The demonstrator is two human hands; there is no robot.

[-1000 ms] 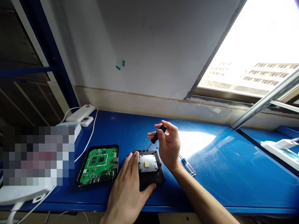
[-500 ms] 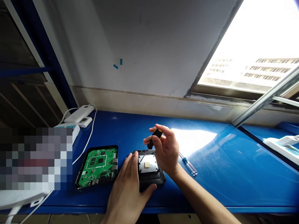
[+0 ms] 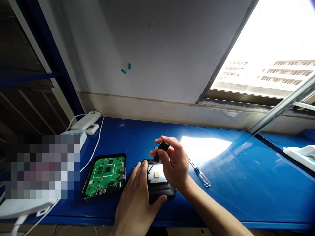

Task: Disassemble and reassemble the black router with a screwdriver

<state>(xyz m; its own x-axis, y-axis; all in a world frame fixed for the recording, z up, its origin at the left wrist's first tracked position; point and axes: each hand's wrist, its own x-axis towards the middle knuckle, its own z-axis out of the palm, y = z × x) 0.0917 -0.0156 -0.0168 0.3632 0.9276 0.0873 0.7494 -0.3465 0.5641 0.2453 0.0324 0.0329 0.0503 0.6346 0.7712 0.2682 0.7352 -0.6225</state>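
A bright window (image 3: 261, 36) is casting glare (image 3: 204, 147) on the blue tabletop (image 3: 246, 183) — a grey wall (image 3: 162, 46) is rising behind it

Blue tabletop (image 3: 246, 186), green circuit board (image 3: 105, 175) in black shell (image 3: 110, 155), black cover (image 3: 162, 190), clear-handled screwdriver (image 3: 203, 178)

I'd call this an electronics workshop, or a repair corner by a window (image 3: 265, 36). A long blue table (image 3: 248, 183) runs along a bare wall (image 3: 159, 49), and on it lie a green circuit board (image 3: 104, 175) in its black shell (image 3: 85, 196), what look like tiny screws (image 3: 125, 150), and a blue-and-clear screwdriver (image 3: 203, 178). A black-and-yellow screwdriver (image 3: 164, 146) is held over another opened casing (image 3: 159, 191). A white cable (image 3: 94, 147) trails at one end.
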